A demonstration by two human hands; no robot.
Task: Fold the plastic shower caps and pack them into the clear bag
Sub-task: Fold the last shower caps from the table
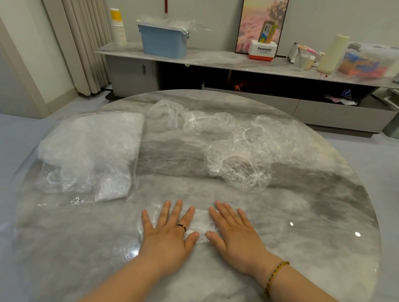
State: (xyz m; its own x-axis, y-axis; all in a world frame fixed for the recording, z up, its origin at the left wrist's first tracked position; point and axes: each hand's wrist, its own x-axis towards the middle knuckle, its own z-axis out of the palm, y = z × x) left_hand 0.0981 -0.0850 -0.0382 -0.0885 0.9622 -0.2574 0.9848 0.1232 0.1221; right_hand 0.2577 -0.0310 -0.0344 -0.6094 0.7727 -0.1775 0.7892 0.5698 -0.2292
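The left hand (168, 231) and the right hand (233, 232) lie palm down, side by side, close to the near edge of the round marble bench (313, 225). Both hands are wide, with fingers straight and spread, and neither grips anything. They press flat on one shower cap (201, 222), whose thin crinkled plastic shows in the gap between the two thumbs and around the left fingertips. The left hand carries a dark ring (181, 227) on the index finger; the right wrist carries a braided bracelet (275, 276). The clear bag (90, 152) lies toward the left edge of the bench, well apart from the hands, with its mouth toward the near edge and a white mass of plastic inside it. Loose shower caps (238, 162) lie unfolded in a crumpled heap from the middle of the bench toward the right edge, and one further cap (168, 113) lies near the far edge, just beside the far corner of the bag. Beyond the bench, a low sideboard (212, 57) against the wall holds a blue bin (162, 43), a stack of paper cups (119, 30) and a framed picture (263, 16).
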